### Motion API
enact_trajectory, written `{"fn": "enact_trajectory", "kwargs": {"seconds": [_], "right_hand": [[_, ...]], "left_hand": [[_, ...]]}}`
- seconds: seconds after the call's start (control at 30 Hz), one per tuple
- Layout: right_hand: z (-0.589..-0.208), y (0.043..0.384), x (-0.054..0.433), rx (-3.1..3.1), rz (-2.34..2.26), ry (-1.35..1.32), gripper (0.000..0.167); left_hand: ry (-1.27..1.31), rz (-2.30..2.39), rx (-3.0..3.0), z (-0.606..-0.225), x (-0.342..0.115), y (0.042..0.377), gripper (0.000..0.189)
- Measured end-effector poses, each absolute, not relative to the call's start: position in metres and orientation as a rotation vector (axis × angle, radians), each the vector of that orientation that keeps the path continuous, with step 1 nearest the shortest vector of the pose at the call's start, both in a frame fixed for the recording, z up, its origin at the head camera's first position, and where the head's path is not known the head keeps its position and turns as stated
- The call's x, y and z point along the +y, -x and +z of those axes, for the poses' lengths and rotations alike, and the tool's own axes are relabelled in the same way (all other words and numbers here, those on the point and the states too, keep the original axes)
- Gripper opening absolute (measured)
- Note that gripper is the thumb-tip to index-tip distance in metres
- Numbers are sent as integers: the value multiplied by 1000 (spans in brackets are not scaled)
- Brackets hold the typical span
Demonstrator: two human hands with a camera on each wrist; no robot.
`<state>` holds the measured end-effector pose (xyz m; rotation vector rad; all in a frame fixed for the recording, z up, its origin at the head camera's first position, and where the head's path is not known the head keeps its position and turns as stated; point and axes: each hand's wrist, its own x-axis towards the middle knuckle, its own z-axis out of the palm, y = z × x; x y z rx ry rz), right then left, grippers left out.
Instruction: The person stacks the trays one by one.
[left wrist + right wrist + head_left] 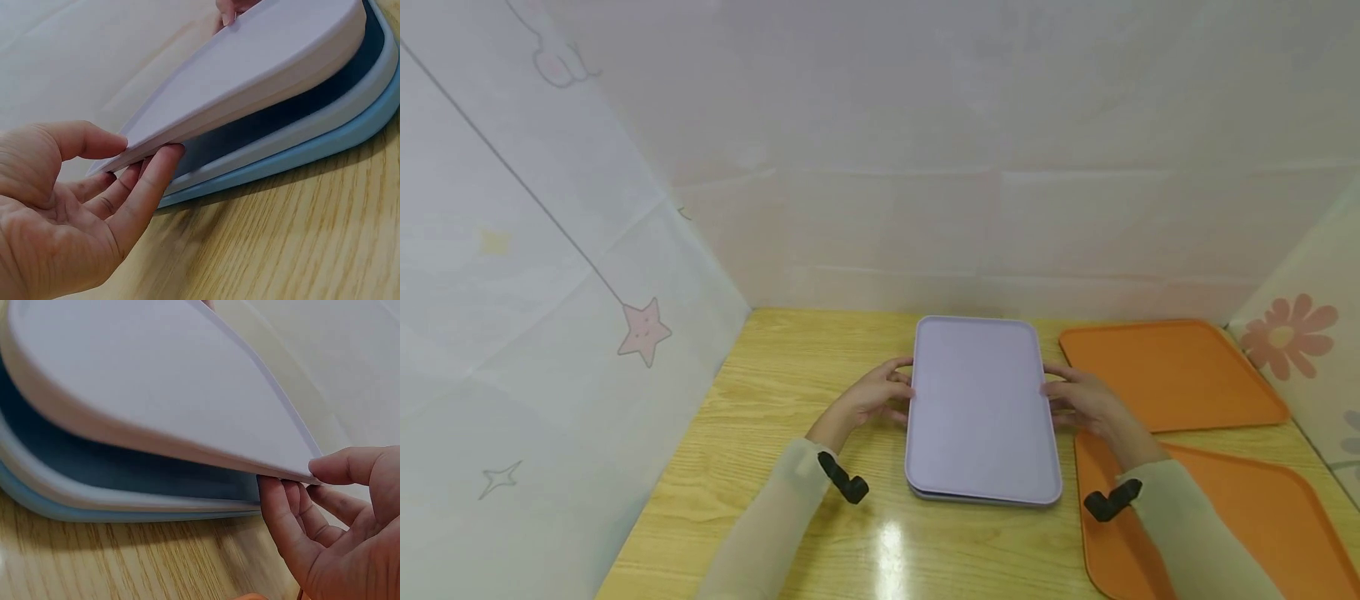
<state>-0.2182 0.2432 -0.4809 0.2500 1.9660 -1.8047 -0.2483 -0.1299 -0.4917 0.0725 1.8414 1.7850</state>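
A lavender tray (981, 408) lies lengthwise in front of me, raised off a stack of trays at its near end. My left hand (876, 393) pinches its left edge, thumb on top of the rim and fingers beneath. On the opposite edge, my right hand (1086, 404) grips in the same manner. Beneath it in the left wrist view, a pale-rimmed tray (281, 141) rests on a blue tray (319, 147) on the table. A dark, shadowed gap separates the lavender tray from the pale-rimmed one.
Two orange trays stand out on the right side of the wooden table (790, 358): a far orange tray (1172, 375) and a near orange tray (1247, 500) partly under my right forearm. Pale printed sheets (880, 208) enclose the back and both sides.
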Motion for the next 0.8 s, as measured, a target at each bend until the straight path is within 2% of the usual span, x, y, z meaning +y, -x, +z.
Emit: {"fn": "enact_trajectory", "kwargs": {"seconds": [0.8], "right_hand": [[-489,226,241,2066,-1664,-285,66]], "left_hand": [[-78,1731,1900,-497,-125,246,74]]}}
